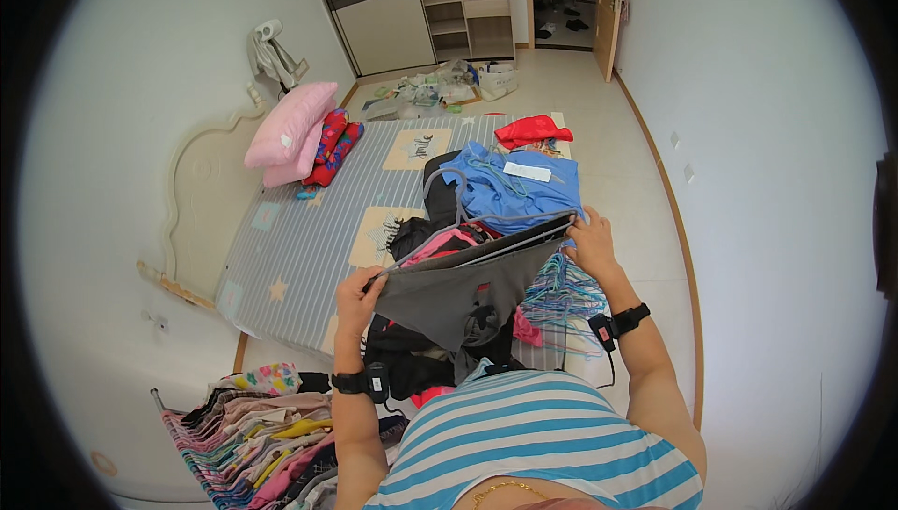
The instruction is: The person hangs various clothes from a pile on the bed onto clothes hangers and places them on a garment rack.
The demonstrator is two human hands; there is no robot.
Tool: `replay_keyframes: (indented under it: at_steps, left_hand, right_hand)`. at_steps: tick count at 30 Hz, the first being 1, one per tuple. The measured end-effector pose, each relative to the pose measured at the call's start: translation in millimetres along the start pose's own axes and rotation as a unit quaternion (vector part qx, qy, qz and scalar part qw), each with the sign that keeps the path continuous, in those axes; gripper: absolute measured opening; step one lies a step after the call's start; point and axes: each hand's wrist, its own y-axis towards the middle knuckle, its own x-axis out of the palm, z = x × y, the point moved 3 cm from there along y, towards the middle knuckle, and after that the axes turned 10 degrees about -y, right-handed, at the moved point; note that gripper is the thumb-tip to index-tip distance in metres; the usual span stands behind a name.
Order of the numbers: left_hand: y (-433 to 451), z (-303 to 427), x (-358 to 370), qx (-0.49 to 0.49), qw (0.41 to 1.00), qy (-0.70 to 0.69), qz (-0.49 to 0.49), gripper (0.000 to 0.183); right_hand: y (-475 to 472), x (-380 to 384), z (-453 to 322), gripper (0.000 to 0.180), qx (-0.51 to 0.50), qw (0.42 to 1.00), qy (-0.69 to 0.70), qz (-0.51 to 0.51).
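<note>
My left hand [361,299] pinches one upper corner of a dark grey garment [449,299], and my right hand [593,243] pinches the opposite upper corner. The garment's top edge is stretched between them and its lower part hangs crumpled before my striped shirt. A grey clothes hanger [456,212] lies along the garment's top edge, its hook pointing away from me and its ends at my two hands. Just beyond, a blue garment [540,191] with a white tag lies on the bed. Black clothes [407,363] lie below the grey garment.
A bed [309,229] with a striped sheet carries pink pillows [291,128], a red folded cloth [533,131] and a heap of blue hangers [561,292]. At lower left, a rack holds many hung clothes [266,433]. Bags [498,82] and clutter stand on the floor beyond.
</note>
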Motion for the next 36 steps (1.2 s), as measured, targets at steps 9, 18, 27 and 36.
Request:
replay_keyframes:
  at_steps: [9, 18, 27, 36]
  left_hand:
    - [2.7, 31.3, 19.4, 0.115, 0.972, 0.206, 0.023, 0.012]
    - [-11.4, 47.8, -3.3, 0.079, 0.982, 0.058, 0.159, 0.01]
    - [-36.8, 68.6, -18.4, 0.076, 0.962, 0.021, 0.263, 0.012]
    - [-115.1, 79.2, -12.3, -0.02, 0.942, 0.077, 0.327, 0.012]
  right_hand:
    - [16.3, -29.1, -10.9, 0.021, -0.018, 0.981, 0.074, 0.18]
    - [24.6, -24.5, -35.1, 0.078, 0.126, 0.874, 0.425, 0.199]
    - [19.0, 98.9, -131.7, 0.092, -0.039, 0.755, 0.625, -0.196]
    - [-40.7, 131.9, -246.0, 0.068, 0.149, 0.542, 0.723, -0.401]
